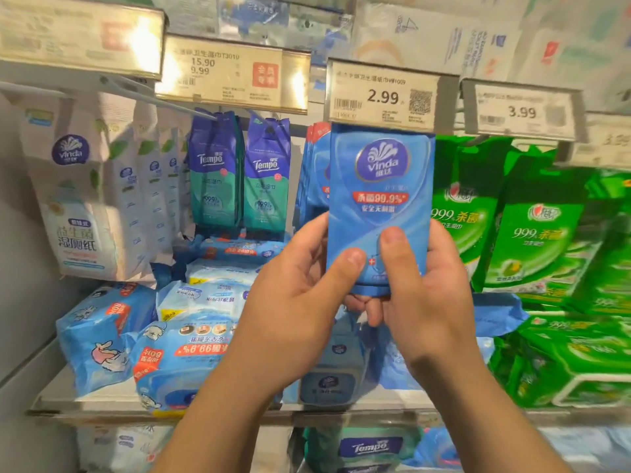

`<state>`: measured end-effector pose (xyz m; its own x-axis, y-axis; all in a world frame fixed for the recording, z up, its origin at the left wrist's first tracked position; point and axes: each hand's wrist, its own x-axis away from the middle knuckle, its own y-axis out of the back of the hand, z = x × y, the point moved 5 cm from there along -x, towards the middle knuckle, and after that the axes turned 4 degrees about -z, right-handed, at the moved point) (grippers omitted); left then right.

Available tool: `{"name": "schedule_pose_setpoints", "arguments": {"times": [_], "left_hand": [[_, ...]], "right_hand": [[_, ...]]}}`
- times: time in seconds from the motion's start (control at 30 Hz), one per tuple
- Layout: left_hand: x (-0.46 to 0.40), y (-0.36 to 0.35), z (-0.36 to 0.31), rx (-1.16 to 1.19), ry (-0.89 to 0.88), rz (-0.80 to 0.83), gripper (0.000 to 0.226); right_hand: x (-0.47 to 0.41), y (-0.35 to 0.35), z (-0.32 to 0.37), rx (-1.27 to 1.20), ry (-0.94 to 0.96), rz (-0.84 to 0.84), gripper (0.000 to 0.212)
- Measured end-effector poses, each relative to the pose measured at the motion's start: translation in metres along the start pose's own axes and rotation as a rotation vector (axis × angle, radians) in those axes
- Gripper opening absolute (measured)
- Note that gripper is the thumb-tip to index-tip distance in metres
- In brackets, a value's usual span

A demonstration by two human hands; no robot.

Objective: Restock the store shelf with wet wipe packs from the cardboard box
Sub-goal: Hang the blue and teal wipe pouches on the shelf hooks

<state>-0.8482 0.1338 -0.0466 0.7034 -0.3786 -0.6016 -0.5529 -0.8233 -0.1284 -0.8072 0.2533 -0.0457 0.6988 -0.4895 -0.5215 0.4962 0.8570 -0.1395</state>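
**Thin pack held low, top end free: the hook is easy to miss**

Both thumbs press flat on the front of the slim blue Vinda wet wipe pack [380, 199], the left hand [293, 302] pinching its lower left corner and the right hand [423, 295] its lower right, with the other fingers [367, 305] curled behind and under the bottom edge. All the grip sits in the bottom third; the upper part stands free and upright, its top edge just below the white price tag reading 2.99 [382, 93].

That is where I judge the risk to lie. The soft foil could bend or tilt away as it is pushed toward its hanging peg, and the tag hides the peg tip and the pack's hanging hole, so the hole may miss and the pack may slide down.

Just behind and left hangs a row of matching blue packs [314, 172]; a push at the wrong angle could nudge them off or crowd them. To the right, the bright green wipe packs [532, 233] hang near enough for the right knuckles to brush them.

Below, large blue wipe bundles [177, 349] lie heaped and tilted on the grey store shelf [85, 397]. A dropped pack would land among them and could be hard to find.

The cardboard box is not in view.
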Motion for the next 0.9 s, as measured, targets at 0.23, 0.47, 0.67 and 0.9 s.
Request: {"name": "schedule_pose_setpoints", "arguments": {"times": [0.23, 0.47, 0.67, 0.9], "left_hand": [[-0.006, 0.007, 0.023, -0.055, 0.124, -0.056, 0.022], [-0.021, 0.029, 0.053, -0.213, 0.245, -0.209, 0.027], [-0.074, 0.042, 0.073, -0.413, 0.358, -0.297, 0.035], [-0.034, 0.067, 0.073, -0.450, 0.515, -0.266, 0.070]], "right_hand": [[0.000, -0.007, -0.034, -0.057, -0.216, -0.046, 0.021], [0.004, -0.027, -0.068, -0.197, -0.457, -0.162, 0.025], [-0.042, -0.046, -0.084, -0.162, -0.604, -0.279, 0.024], [-0.011, -0.047, -0.091, -0.323, -0.773, -0.203, 0.026]]}}
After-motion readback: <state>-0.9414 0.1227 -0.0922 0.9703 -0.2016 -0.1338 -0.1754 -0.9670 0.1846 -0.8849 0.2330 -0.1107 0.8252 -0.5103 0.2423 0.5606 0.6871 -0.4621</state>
